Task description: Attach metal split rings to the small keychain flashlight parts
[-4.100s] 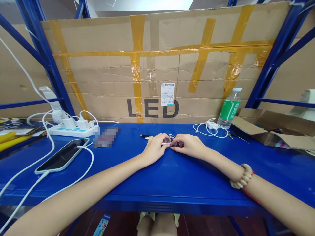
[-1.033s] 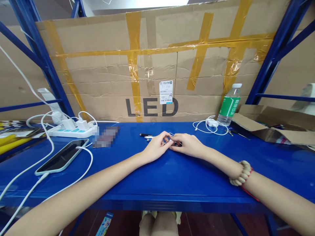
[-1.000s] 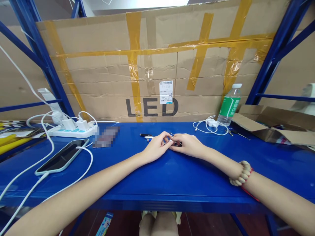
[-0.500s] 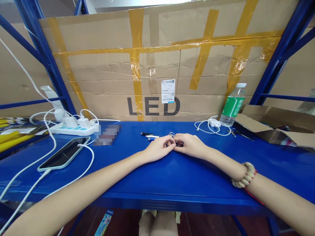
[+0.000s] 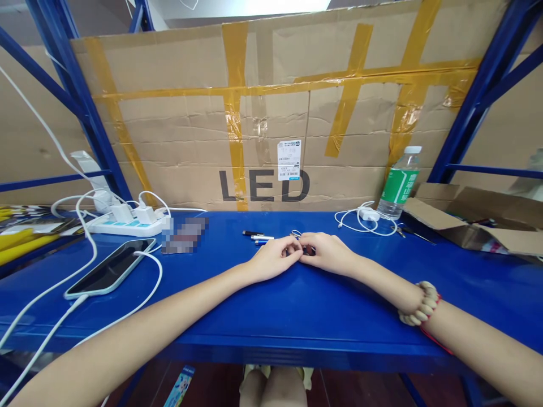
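From the head camera, your left hand point(image 5: 274, 259) and right hand point(image 5: 326, 252) rest knuckles-up on the smooth blue metal shelf point(image 5: 297, 305), fingertips meeting in the middle; the fingers of both are curled in narrow around something small between them, but the fingers cover it and you cannot tell what it is or how firmly either hand grips it. Just beyond your left fingertips lie slim pen parts point(image 5: 258, 236), a dark short tube and a silvery-blue one side by side, and a thin wire loop point(image 5: 296, 233) peeks out above your knuckles. A bracelet of pale round beads point(image 5: 419, 308) sits on your right wrist. Behind the hands stands a creased cardboard sheet point(image 5: 271, 113) patched with glossy yellow tape and printed LED, closing off the back edge of the shelf. To your left a flat phone point(image 5: 109, 268) lies face up, plugged into a white cable point(image 5: 148, 282) that loops toward the near edge, with a white power strip point(image 5: 127, 225) farther back. To your right a coiled white cord point(image 5: 360, 217) lies beside a clear plastic bottle point(image 5: 399, 183) with a green label, standing upright, and an open cardboard box point(image 5: 470, 226) sits by the blue upright. The shelf between your forearms and out to the front lip is bare paint, and there is open surface on both sides of your hands before the phone and the cord.
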{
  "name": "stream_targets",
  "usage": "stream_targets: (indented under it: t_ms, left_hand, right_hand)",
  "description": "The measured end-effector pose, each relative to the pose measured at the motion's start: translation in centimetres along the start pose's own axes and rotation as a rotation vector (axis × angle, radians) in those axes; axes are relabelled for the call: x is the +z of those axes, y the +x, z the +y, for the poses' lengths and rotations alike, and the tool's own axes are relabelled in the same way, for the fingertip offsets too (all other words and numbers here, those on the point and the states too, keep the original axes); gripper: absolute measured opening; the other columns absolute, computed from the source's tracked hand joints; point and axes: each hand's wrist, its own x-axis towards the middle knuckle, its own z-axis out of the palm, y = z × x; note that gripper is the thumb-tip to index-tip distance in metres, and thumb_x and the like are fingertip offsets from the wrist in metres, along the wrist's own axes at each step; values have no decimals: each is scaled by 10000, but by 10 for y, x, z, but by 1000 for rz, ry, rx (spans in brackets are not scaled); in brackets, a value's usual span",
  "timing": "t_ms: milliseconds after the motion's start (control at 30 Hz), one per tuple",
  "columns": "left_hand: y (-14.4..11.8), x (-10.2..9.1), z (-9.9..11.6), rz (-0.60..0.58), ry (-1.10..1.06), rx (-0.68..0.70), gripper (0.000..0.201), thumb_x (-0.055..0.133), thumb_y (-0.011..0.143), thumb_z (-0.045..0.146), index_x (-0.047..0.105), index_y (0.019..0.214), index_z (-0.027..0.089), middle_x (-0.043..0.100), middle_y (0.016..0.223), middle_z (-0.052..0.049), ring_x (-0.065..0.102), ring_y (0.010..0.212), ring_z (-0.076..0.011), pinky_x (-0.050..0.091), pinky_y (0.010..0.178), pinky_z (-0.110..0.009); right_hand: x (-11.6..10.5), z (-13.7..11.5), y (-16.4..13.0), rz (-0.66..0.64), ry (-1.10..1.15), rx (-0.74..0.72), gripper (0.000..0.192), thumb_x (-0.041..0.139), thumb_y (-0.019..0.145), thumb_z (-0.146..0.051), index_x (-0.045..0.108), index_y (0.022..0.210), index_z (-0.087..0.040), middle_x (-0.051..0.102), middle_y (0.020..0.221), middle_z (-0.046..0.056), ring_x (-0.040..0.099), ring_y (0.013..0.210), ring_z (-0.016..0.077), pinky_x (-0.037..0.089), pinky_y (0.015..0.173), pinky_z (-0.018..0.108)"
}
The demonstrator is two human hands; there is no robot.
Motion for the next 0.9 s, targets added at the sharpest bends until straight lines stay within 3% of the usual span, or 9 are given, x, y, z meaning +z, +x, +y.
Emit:
stream_targets:
  t_ms: [433, 667, 900]
  left_hand:
    - [0, -1, 1, -9, 15, 6, 155, 457, 809, 273, 563, 839, 163, 558, 675, 17, 493, 611, -104, 385, 574, -208]
    - [1, -1, -1, -37, 32, 18, 140, 445, 811, 262, 545, 849, 171, 550, 677, 22, 495, 616, -101, 384, 584, -204]
    - [-6, -6, 7, -108, 220, 59, 188, 435, 824, 304, 486, 983, 218, 522, 714, 37, 481, 597, -102, 359, 560, -209]
  right_hand:
    - [0, -1, 0, 14, -21, 0, 83, 515, 748, -228, 585, 720, -195, 608, 756, -7, 542, 658, 115, 245, 494, 197]
    - [4, 4, 0, 25, 28, -25, 139, 505, 776, -279, 623, 832, -231, 617, 794, -9, 552, 694, 125, 295, 521, 200]
    - [7, 15, 2, 46, 91, -11, 147, 505, 774, -300, 625, 800, -219, 571, 933, 11, 550, 742, 121, 329, 556, 198]
